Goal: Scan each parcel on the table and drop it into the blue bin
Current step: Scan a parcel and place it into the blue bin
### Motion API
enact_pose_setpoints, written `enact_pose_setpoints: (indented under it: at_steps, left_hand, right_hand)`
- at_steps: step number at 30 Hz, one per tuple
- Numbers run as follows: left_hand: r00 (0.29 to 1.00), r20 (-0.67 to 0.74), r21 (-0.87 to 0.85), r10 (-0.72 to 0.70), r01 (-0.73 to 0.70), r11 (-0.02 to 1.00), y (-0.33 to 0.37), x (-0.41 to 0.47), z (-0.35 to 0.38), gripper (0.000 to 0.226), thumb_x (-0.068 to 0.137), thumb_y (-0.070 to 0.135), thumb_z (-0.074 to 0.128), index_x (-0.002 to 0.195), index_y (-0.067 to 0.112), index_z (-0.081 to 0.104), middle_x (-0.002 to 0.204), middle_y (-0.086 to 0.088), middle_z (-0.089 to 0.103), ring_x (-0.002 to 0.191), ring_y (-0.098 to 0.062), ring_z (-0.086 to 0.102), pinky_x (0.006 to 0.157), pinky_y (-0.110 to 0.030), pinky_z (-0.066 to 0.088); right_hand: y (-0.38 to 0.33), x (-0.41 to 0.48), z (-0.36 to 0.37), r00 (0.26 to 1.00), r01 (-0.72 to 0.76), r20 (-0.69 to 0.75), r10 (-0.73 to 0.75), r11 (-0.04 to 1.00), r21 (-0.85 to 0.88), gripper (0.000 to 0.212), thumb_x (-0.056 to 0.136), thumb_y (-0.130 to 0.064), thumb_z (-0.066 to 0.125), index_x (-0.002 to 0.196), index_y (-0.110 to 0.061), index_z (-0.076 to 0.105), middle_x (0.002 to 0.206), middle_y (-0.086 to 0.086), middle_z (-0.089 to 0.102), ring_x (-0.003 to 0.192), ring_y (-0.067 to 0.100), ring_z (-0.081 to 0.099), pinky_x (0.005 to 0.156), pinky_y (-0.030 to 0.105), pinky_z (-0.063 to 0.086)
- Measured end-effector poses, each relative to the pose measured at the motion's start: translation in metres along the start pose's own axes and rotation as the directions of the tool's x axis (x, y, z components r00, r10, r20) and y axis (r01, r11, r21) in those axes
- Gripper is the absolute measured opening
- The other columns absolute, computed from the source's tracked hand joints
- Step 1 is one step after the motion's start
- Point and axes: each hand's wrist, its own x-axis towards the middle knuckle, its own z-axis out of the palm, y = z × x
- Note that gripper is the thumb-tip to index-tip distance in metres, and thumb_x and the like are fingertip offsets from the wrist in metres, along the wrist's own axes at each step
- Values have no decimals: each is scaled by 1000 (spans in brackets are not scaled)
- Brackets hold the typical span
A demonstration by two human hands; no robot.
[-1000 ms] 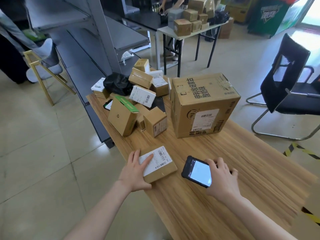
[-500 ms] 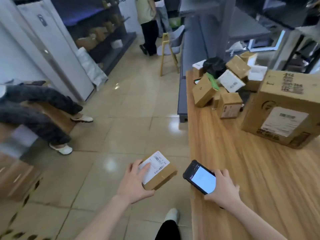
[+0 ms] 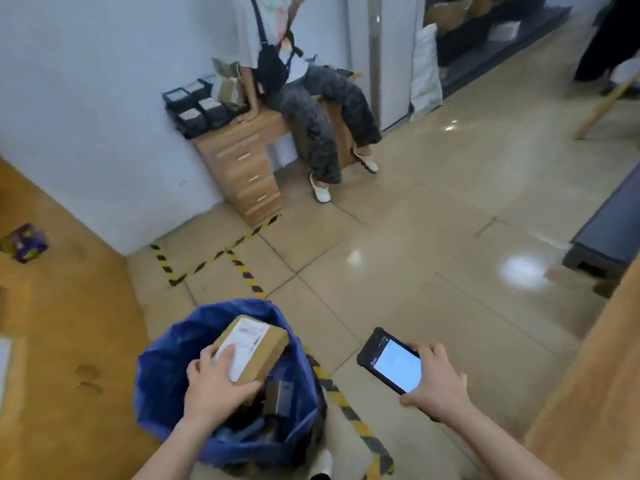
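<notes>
The parcel (image 3: 256,348) has left the table: 1 s ago it lay on the wood under the left hand (image 3: 214,386), 0.5 s ago it was out over the floor, and now it hangs above the mouth of the bin (image 3: 162,372). The left hand grips it, fingers spread across the label, thumb on the near side. The right hand (image 3: 436,386) holds the scanner (image 3: 391,362) by its near end, screen lit and facing up, over bare floor beside the bin and apart from it.

Judging by this, the scan is done and only the release is left.

The parcel's far corner sits inside the bin's far rim, so it should fall clean. Dark items already lie in the bin below it. The table (image 3: 588,393) edge runs at the right, well apart from the bin, with open floor between.
</notes>
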Motion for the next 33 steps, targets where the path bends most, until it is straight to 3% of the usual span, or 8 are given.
enact_pose_setpoints:
  at_steps: [5,8,13,17,24,29,33]
  left_hand:
    - [965,9,27,-263,262,965,-111,-28,-2,99,57,79,58,142,33,34,140,-2,25,123,-34,28,105,-41,34]
    - [938,39,32,-343,342,939,-159,-29,-3,100,57,81,57,142,34,33,142,-3,23,123,-36,29,104,-41,35]
    - [936,101,24,-338,338,941,-206,1,-9,101,54,78,58,141,33,34,141,1,24,124,-33,27,97,-41,43]
    - [942,182,10,-280,283,959,-232,40,-6,102,54,79,55,142,33,33,140,3,24,125,-30,25,93,-38,46]
    - [921,334,34,-198,198,980,-237,108,11,102,54,84,49,141,34,33,134,1,27,122,-32,29,95,-40,43]
    - [823,531,62,-202,200,978,-231,139,42,99,59,82,52,141,30,33,135,-2,26,123,-38,30,95,-47,43]
    - [705,670,98,-233,227,969,-229,153,92,98,60,80,55,141,29,34,144,-5,23,129,-42,26,97,-47,41]
  right_hand:
    - [-63,3,45,991,100,93,-95,993,-54,94,54,-36,76,137,-36,32,112,-10,31,105,11,47,85,34,33]
    - [-98,3,74,984,126,138,-115,990,-70,95,52,-36,77,136,-38,32,110,-11,30,104,10,46,83,34,32]
    - [-146,-3,123,978,94,193,-80,994,-61,90,47,-35,70,129,-42,34,109,-15,28,88,7,47,83,34,28]
    - [-179,-4,161,978,28,207,-15,998,-63,94,42,-38,65,130,-43,34,111,-16,28,89,6,48,81,34,28]
    - [-221,12,217,969,-79,228,93,994,-70,91,52,-35,75,133,-38,33,111,-13,28,92,9,44,81,33,33]
    - [-238,44,248,955,-113,265,130,991,-79,94,51,-32,74,136,-37,33,115,-12,29,99,14,47,94,39,39]
    - [-240,78,282,941,-161,289,178,984,-79,95,50,-32,76,136,-37,34,125,-9,33,110,16,50,98,43,41]
